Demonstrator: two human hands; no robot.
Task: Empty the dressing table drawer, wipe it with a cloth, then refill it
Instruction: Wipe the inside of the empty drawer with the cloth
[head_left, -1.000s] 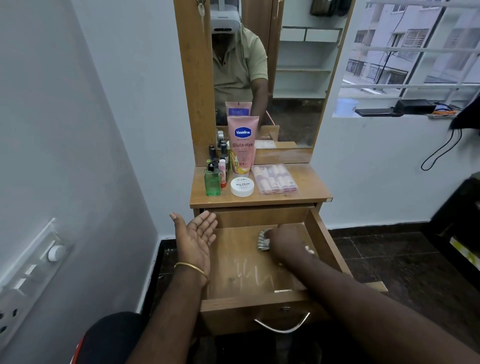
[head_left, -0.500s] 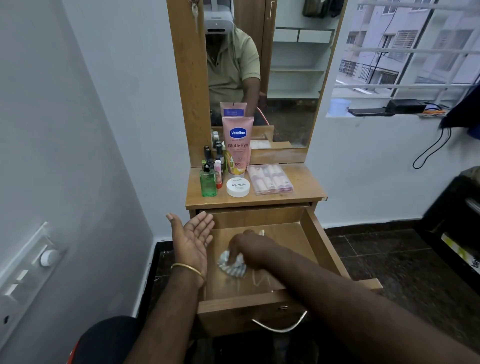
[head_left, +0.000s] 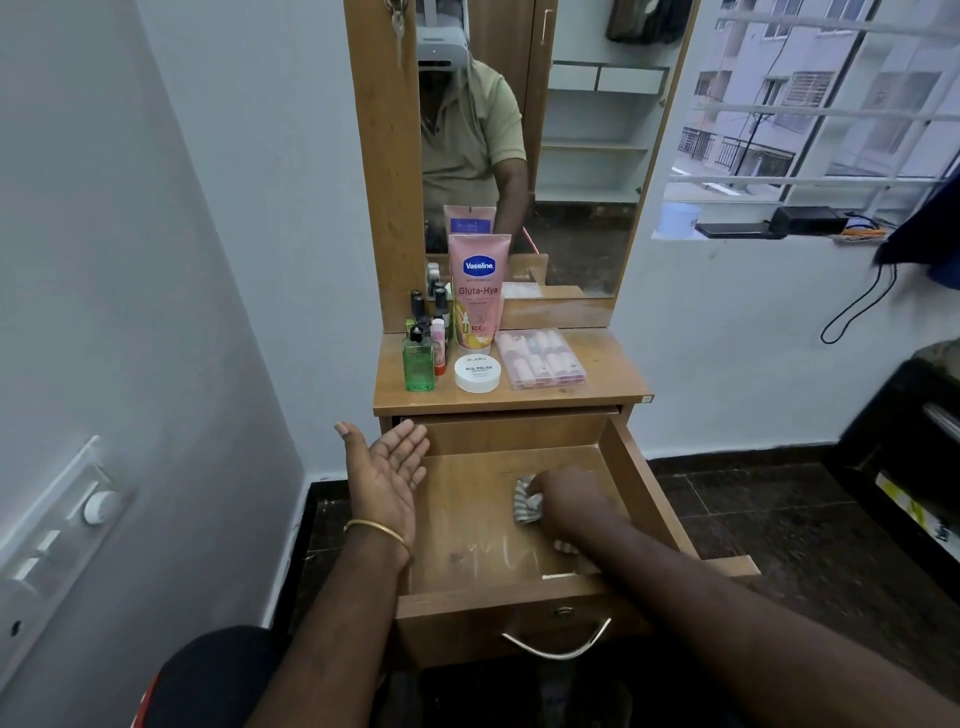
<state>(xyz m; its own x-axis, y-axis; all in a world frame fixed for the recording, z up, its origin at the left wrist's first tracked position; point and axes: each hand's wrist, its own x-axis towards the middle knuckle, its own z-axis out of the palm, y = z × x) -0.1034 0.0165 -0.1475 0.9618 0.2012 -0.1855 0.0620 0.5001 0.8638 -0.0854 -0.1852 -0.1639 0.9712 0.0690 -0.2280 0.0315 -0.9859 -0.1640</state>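
right hand bunched round the cloth in the drawer, left hand spread flat (idle), I'd hit the corners too

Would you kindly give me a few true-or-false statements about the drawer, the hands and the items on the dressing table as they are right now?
1. The right hand grips a striped cloth on the floor of the drawer. True.
2. The left hand holds the Vaseline tube. False: it is open, palm up, at the drawer's left edge; the tube stands on the tabletop.
3. The drawer is pushed shut. False: it is pulled out.
4. The white nail polish remover tub sits between the green bottle and the clear case. True.
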